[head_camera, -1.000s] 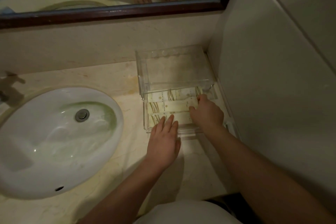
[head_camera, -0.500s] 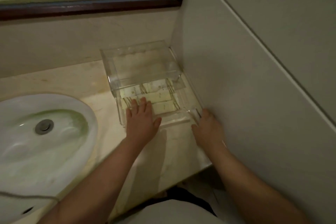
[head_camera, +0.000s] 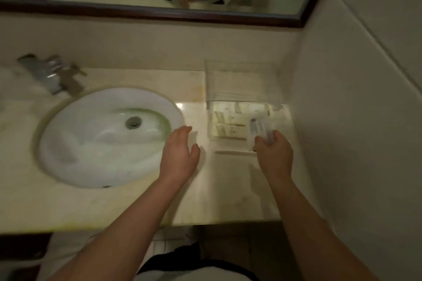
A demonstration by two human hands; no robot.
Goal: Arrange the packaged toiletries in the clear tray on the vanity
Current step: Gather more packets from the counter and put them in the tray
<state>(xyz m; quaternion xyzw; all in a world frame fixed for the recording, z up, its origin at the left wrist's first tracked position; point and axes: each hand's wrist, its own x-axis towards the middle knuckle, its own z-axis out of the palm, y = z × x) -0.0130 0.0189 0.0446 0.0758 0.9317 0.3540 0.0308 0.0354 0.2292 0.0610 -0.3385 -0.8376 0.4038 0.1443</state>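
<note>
With the sink (head_camera: 96, 143) at far left, the left hand (head_camera: 180, 155) hovers relaxed and empty over the counter (head_camera: 228, 189), while the clear tray (head_camera: 237, 82), its packets (head_camera: 228, 123) lying crosswise, sits just ahead of the nearer right hand (head_camera: 274, 157), which grips a blurred pale packet (head_camera: 257, 130) pointing trayward.

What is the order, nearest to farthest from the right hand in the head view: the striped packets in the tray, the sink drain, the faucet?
From the right hand, which holds a clear packet:
1. The striped packets, in the clear tray, just ahead and left of it.
2. The sink drain, leftward, past the left hand.
3. The faucet, far left and farther back.
</note>
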